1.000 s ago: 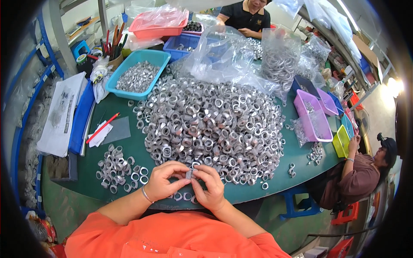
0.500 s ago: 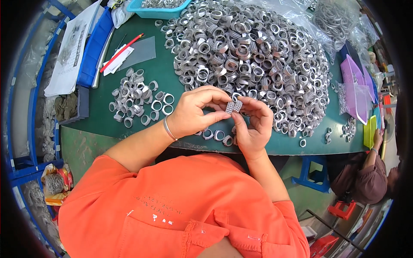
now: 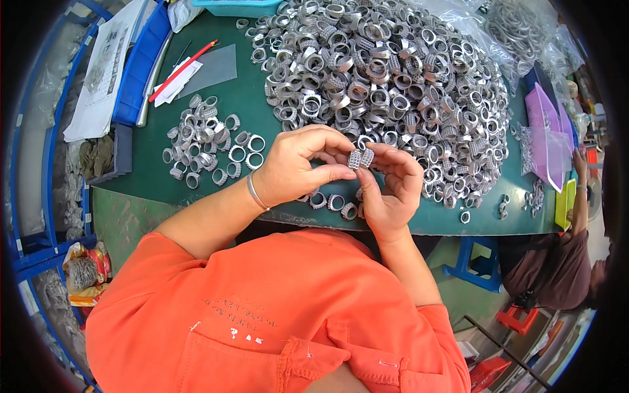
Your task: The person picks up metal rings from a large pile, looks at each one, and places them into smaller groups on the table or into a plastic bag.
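Note:
Between finger and thumb, my left hand (image 3: 303, 164) pinches a grey metal ring (image 3: 354, 159) with a studded face. Right beside it, a second studded ring (image 3: 367, 156) is pinched in my right hand (image 3: 393, 187). The two faces are side by side, close together, above the near part of the green table (image 3: 262, 208). Below my hands, a few loose rings (image 3: 335, 202) stand along the table's front edge, partly hidden by my right hand. A huge heap of similar rings (image 3: 393, 85) rises just beyond my fingers.
A smaller ring pile (image 3: 200, 141) lies to the left. Behind it are a red pencil (image 3: 183, 70), papers and a blue tray (image 3: 139, 72). A turquoise basket (image 3: 239, 8) stands at the back. Purple bins (image 3: 545, 131) and another person's arm (image 3: 580, 196) are at right; a blue stool (image 3: 475, 265) is below.
Both hands keep their pinch on the rings and have barely moved; the rings are turned slightly. At the far right, the other person's arm has reached farther forward.

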The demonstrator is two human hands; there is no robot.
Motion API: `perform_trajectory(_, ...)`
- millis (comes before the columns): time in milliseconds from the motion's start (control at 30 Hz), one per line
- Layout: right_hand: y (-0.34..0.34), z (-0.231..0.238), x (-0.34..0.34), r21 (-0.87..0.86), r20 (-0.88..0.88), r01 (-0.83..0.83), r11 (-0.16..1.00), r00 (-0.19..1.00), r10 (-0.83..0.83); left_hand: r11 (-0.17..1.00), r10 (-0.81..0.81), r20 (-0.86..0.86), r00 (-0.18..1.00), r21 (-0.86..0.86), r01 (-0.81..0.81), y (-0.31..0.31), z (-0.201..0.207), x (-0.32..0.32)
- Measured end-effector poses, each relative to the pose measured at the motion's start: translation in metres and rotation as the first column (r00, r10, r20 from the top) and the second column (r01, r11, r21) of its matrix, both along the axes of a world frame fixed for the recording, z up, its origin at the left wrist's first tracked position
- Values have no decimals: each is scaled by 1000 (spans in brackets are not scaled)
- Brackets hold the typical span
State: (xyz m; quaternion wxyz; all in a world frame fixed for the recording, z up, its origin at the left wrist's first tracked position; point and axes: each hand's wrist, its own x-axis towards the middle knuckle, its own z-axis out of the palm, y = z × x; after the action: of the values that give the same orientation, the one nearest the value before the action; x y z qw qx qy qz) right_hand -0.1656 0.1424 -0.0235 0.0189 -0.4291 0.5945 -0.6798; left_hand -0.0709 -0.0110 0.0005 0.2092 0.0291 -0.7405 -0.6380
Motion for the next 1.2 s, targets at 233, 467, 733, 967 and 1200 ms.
perform_trajectory(233,0,0,3,-21,65,11,1000,998,-10,999,7,15,1000,-44,-7,0,4,2)
perform_trajectory(467,15,21,-4,120,-335,120,986,939,-74,979,79,-153,985,-173,-106,-10,21,18)
perform_trajectory(733,30,19,18,343,-536,179,922,843,36,707,33,-82,996,-702,-81,-20,16,57)
perform_trajectory(967,17,16,16,402,-595,213,890,800,77,681,55,-46,997,-729,-71,-12,7,62)
perform_trajectory(1200,6,30,-4,437,-686,470,767,726,-54,726,39,-39,999,-685,-55,-13,11,57)
